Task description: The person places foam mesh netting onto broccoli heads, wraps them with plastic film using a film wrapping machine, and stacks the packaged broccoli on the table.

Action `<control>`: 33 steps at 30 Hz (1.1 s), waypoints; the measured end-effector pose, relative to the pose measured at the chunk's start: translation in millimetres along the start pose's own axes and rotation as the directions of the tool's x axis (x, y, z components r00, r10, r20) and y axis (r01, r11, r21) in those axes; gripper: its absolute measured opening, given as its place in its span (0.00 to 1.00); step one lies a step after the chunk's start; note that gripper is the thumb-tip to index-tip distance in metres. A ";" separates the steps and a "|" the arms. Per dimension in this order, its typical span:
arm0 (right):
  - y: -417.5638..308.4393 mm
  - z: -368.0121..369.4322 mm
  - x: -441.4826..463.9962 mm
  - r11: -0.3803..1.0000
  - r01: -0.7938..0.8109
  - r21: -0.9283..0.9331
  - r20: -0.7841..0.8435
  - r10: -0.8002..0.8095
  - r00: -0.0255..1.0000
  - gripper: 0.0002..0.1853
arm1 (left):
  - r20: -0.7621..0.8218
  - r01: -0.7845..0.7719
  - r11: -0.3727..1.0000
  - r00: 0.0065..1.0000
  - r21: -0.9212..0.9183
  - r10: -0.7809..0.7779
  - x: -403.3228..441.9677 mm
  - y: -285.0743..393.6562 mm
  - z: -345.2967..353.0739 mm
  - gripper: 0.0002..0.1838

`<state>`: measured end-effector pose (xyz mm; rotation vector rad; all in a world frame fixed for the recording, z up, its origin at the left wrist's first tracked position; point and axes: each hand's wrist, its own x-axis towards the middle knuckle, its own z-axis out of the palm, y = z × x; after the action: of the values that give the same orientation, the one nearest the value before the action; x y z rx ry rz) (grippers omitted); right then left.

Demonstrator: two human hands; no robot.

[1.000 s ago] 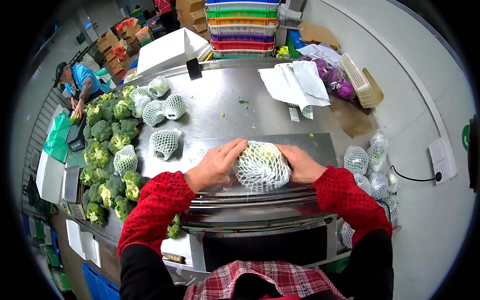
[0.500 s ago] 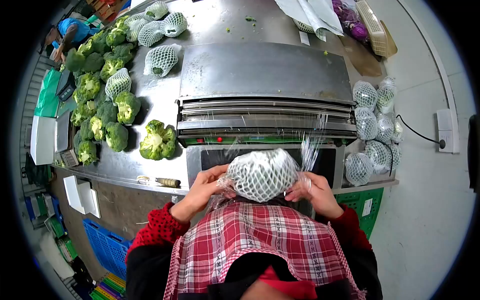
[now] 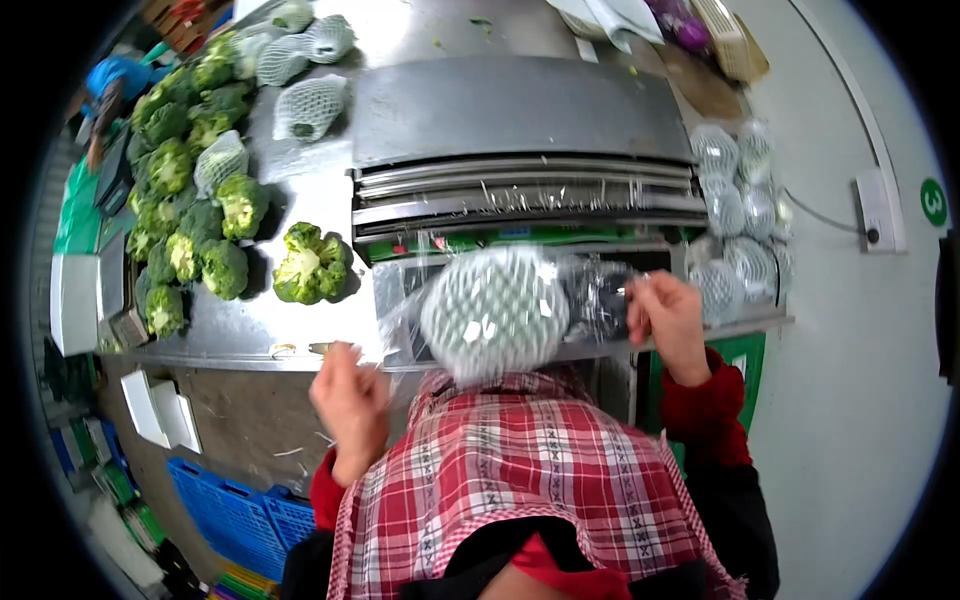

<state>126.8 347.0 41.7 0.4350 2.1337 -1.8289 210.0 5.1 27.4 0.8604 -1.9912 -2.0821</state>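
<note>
A net-wrapped head point(image 3: 492, 312), greenish under white foam netting and clear film, is slightly blurred in front of the wrapping machine point(image 3: 530, 120). My right hand point(image 3: 668, 318) is closed on the gathered end of the plastic film point(image 3: 600, 297), which stretches from the head's right side. To the left and lower, my left hand point(image 3: 352, 405) has its fingers curled together by the film's other side; that stretch is thin and blurred. Neither hand touches the head itself.
Broccoli heads point(image 3: 205, 215) pile up on the steel table's left, with one broccoli point(image 3: 310, 265) nearer the machine. Wrapped heads point(image 3: 740, 215) are stacked at right. A knife handle point(image 3: 322, 348) lies at the front edge. Another person point(image 3: 115, 85) is at far left.
My hands have moved apart from the head's sides, the left down and leftward, the right outward and up. The film is now drawn out to the right, and the head appears turned.
</note>
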 end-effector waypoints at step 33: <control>-18.3 -116.4 78.4 0.520 0.447 0.728 -0.529 0.012 0.848 0.36 | 0.661 -0.688 0.724 0.521 -0.050 0.540 133.7 92.8 151.6 0.34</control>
<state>44.6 462.2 42.9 0.9282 1.3725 -3.1561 -0.3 63.8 69.4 -0.6484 -2.3497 -1.8207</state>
